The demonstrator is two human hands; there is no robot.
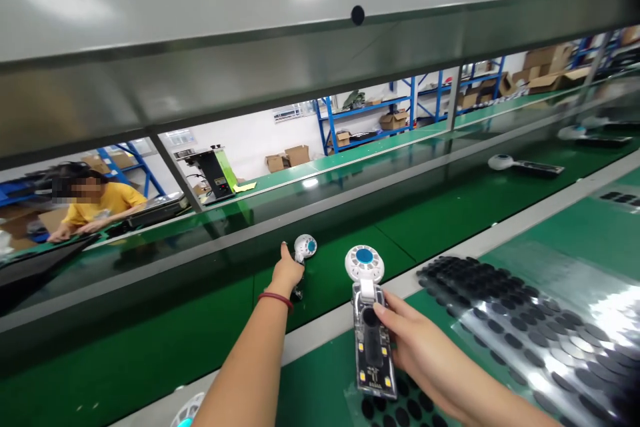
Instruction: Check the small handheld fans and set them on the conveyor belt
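My right hand (407,330) grips a small fan (373,340) by the side of its clear rectangular body. Its round white vented head has a blue centre, and circuit parts and a dark round disc show on the body. Out over the green conveyor belt, my left hand (289,271) is closed around a second small fan (305,246); the hand covers much of its body. Below my right hand lies a sheet of black round stickers (400,410). At the lower edge, my left forearm partly hides another white fan head (189,410).
Sheets of black round stickers (525,320) cover the green worktop at right. More fans (530,165) lie along the conveyor belt (345,280). A metal overhead housing (250,73) spans above. Across the line, a person in a yellow top (113,203) works near a black machine (213,173).
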